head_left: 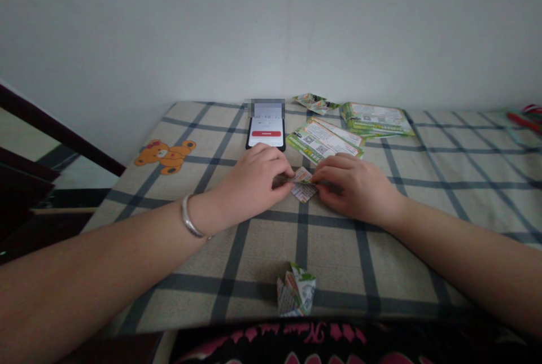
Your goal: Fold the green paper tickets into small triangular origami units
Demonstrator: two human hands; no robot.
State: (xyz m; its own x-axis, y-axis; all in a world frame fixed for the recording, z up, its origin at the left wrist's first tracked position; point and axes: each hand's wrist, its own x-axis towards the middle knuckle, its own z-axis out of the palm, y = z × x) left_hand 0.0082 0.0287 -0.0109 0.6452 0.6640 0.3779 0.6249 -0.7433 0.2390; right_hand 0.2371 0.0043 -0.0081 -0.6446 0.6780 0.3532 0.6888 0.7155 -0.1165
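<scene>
My left hand and my right hand meet at the middle of the checked cloth, both pinching a small folded piece of printed paper that lies flat between them. The fingers of each hand are closed on the paper's edges. A silver bangle sits on my left wrist. Near the front edge stands a finished folded paper shape, apart from both hands.
A phone with a lit screen lies beyond my left hand. Green printed leaflets and a stack of them lie at the back right. A bear print marks the checked cloth. Red items sit far right.
</scene>
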